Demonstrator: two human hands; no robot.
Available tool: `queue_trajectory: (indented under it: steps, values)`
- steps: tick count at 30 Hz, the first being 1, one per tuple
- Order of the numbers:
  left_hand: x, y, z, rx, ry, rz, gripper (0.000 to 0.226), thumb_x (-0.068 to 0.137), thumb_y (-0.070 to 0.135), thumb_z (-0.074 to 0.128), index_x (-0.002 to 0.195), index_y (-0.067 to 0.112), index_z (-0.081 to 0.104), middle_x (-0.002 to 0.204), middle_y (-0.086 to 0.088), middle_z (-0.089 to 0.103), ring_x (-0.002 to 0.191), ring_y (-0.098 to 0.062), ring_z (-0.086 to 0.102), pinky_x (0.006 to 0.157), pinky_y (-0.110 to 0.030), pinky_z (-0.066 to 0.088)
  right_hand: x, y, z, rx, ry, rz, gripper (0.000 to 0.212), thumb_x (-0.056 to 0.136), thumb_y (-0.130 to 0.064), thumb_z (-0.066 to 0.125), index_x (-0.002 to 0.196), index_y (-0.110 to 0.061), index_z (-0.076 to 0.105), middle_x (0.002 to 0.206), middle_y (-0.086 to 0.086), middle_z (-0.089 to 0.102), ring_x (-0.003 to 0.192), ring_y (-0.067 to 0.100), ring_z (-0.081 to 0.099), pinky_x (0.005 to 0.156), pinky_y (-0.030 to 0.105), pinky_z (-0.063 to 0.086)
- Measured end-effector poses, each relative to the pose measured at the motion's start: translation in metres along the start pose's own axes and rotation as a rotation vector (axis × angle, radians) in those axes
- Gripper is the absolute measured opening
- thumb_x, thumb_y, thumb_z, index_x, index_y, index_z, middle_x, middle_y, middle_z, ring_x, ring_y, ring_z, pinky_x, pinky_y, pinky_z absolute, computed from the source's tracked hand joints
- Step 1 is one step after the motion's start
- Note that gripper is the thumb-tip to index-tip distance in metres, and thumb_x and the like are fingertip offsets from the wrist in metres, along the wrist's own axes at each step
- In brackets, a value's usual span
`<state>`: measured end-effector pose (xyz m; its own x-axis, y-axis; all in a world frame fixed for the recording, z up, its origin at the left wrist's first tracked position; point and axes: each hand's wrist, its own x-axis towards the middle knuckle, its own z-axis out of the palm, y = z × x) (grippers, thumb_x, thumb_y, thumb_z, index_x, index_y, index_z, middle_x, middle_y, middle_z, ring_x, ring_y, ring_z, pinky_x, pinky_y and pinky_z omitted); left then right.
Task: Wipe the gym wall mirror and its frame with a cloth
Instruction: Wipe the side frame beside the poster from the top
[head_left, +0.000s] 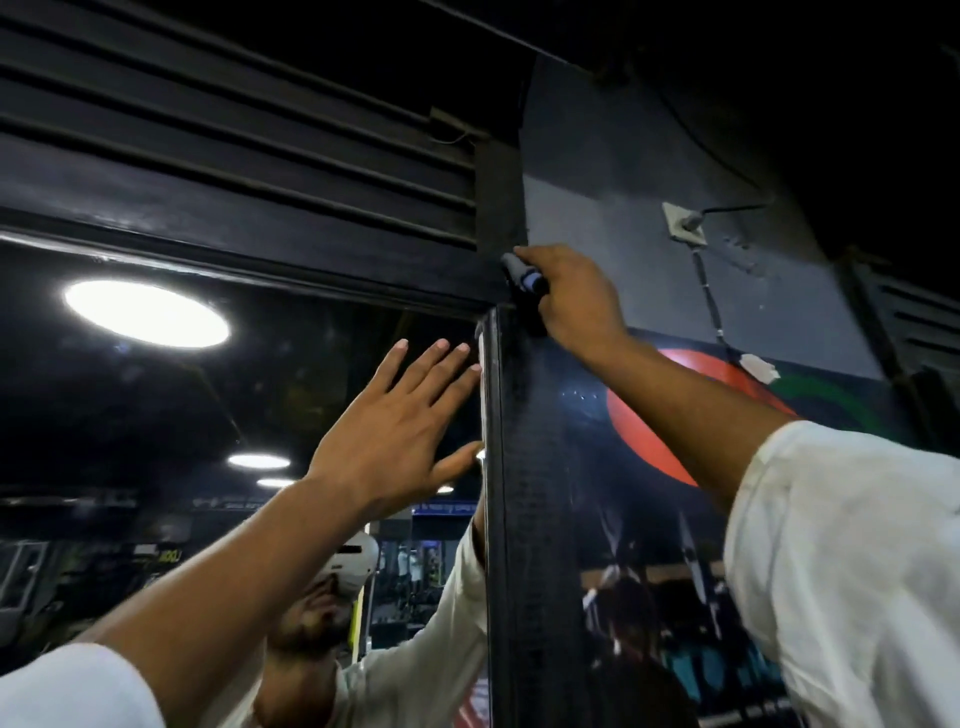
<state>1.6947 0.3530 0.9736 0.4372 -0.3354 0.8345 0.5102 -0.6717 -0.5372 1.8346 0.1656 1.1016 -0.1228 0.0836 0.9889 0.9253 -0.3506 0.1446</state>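
Hands: left hand (395, 431) spread flat against mirror (208, 405), right hand (571, 296) grips dark cloth (524, 280), mostly hidden, at frame (524, 467) corner

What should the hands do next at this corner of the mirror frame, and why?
Probably draw the right hand with its dark cloth down the vertical frame post. The cloth sits at the frame's top right corner, the post runs below it, and the open left hand is spread against the mirror as if bracing.

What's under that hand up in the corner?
A dark cloth with a blue patch pokes out beneath the right hand, against the black mirror frame. The rest is covered.
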Motion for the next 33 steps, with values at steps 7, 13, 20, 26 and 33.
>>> queue_trajectory:
  steps: [7, 13, 20, 26, 33]
  values:
    - [0.000, 0.001, 0.000, 0.025, 0.003, 0.002, 0.085, 0.103, 0.072, 0.009, 0.171, 0.022, 0.006, 0.178, -0.002, -0.001, 0.165, -0.017, -0.007, 0.134, -0.049, -0.003, -0.079, 0.000, 0.040, 0.052, 0.132, -0.145, 0.061, 0.091, -0.005, 0.054, 0.150, -0.016, 0.057, 0.155, 0.008, 0.056, 0.145, 0.032, 0.050, 0.110, 0.049, 0.049]
    - [-0.004, 0.004, -0.004, 0.022, 0.013, -0.040, 0.090, 0.102, 0.072, 0.017, 0.171, 0.015, 0.012, 0.178, -0.007, 0.013, 0.165, -0.020, 0.007, 0.135, -0.046, 0.006, -0.141, 0.013, 0.007, -0.110, -0.060, -0.479, 0.066, 0.079, -0.004, 0.051, 0.144, -0.012, 0.064, 0.149, 0.009, 0.061, 0.138, 0.033, 0.057, 0.110, 0.045, 0.051]
    - [-0.005, 0.004, -0.004, 0.048, 0.010, -0.056, 0.094, 0.100, 0.075, 0.021, 0.171, 0.013, 0.010, 0.178, -0.009, 0.011, 0.165, -0.021, 0.006, 0.135, -0.048, 0.006, -0.046, -0.013, -0.003, -0.141, -0.043, -0.244, 0.050, 0.094, -0.010, 0.051, 0.141, -0.017, 0.066, 0.148, 0.006, 0.062, 0.136, 0.034, 0.057, 0.103, 0.053, 0.054]
    - [-0.007, 0.004, -0.004, 0.052, 0.025, -0.063, 0.097, 0.100, 0.076, 0.023, 0.170, 0.010, 0.012, 0.178, -0.011, 0.014, 0.165, -0.023, 0.008, 0.134, -0.050, 0.007, -0.104, -0.020, 0.013, -0.078, -0.057, -0.331, 0.062, 0.081, -0.004, 0.046, 0.138, -0.011, 0.068, 0.148, 0.009, 0.061, 0.139, 0.036, 0.056, 0.104, 0.056, 0.055]
    - [-0.007, 0.005, -0.005, 0.041, -0.009, 0.001, 0.098, 0.098, 0.077, 0.017, 0.171, 0.012, 0.008, 0.178, -0.009, 0.010, 0.166, -0.022, 0.004, 0.134, -0.051, 0.002, -0.174, -0.027, -0.017, -0.108, -0.257, -0.578, 0.061, 0.075, -0.010, 0.040, 0.124, -0.012, 0.076, 0.136, 0.005, 0.071, 0.130, 0.033, 0.064, 0.100, 0.048, 0.059]
